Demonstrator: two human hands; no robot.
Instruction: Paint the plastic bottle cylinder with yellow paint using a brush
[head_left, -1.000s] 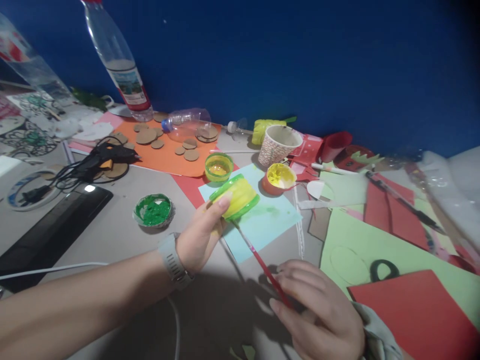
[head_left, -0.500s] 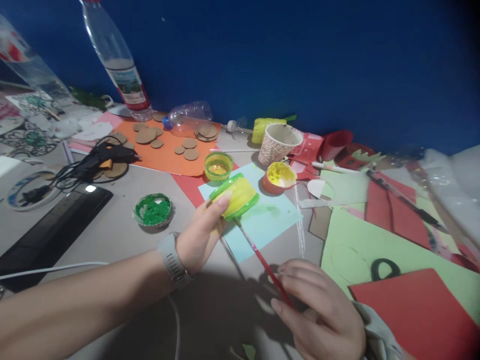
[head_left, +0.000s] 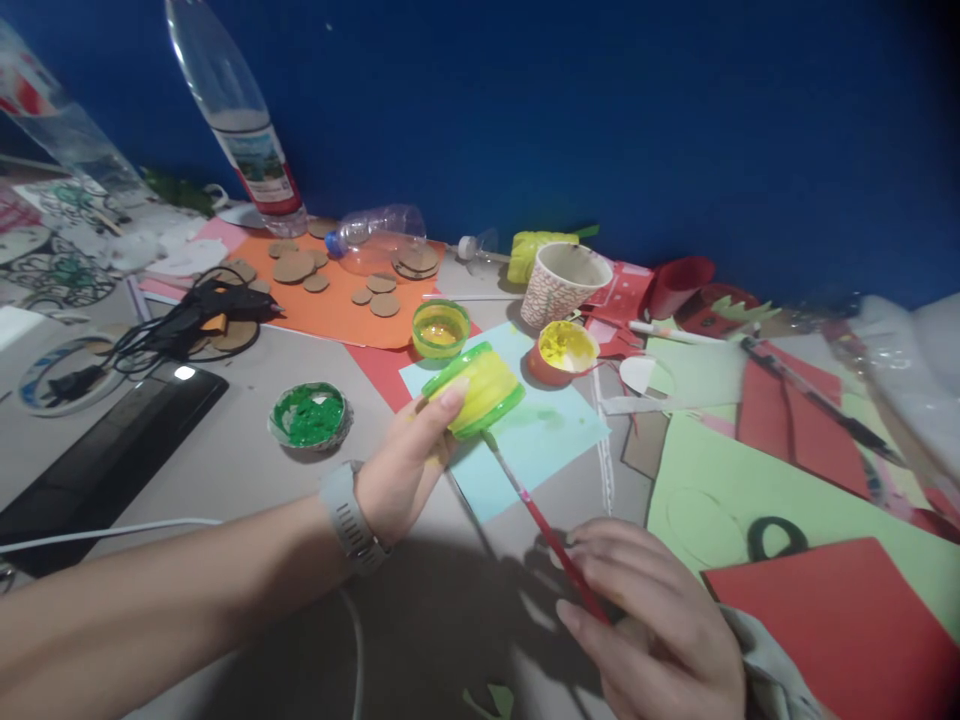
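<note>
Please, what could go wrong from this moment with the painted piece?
The thumb of the left hand rests on the yellow face of the painted piece; if wet, the paint may smear. The paintbrush tip is close to the green rim, so a slip might mark the yellow. The paper cup, just behind the yellow paint, could tip if bumped.

- A plain, deep blue wall [head_left: 465, 120] spans the background, darkening toward the upper right corner.
- One tiny pale speck [head_left: 328, 27] shows on it.
- Below stands a grey table [head_left: 240, 440] with a matte-looking top.
- Light is uneven: paler at left, with soft shadows [head_left: 420, 630] across the near middle.
</note>
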